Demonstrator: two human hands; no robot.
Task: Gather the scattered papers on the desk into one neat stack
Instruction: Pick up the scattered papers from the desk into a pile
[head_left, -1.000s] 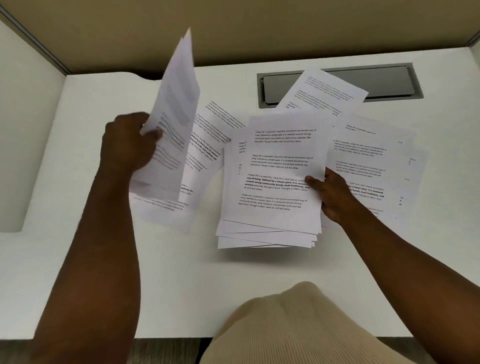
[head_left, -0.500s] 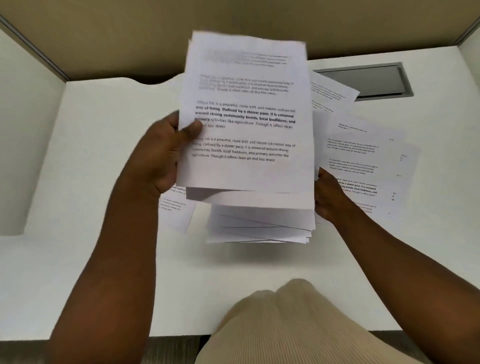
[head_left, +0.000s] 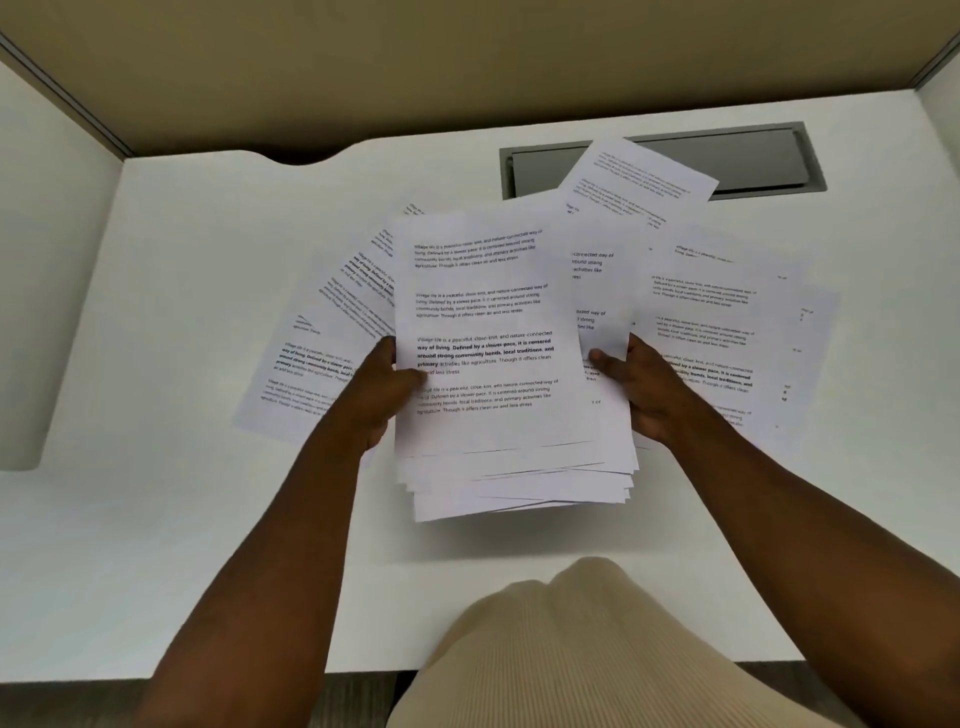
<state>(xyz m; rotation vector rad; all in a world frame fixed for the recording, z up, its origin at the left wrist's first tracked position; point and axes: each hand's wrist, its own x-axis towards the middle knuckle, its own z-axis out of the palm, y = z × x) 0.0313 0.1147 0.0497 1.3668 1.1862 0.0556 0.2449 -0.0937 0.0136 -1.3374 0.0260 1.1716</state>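
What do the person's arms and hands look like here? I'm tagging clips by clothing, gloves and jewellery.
Both forearms are bare up to the frame edge: no sleeves show. The left hand and right hand wear no gloves, and no rings, watch or bracelet are visible. The only clothing in view is a beige ribbed knit garment at the bottom.

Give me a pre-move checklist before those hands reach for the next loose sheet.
1. Left hand has a grip on the stack: ok.
2. Right hand steadies the stack's right edge: ok.
3. Stack edges squared: not ok, lower edges fan out.
4. All sheets gathered: not ok, loose sheets on the left, loose sheets on the right and one over the desk's grey hatch.
5. Stack resting on the desk: cannot tell.
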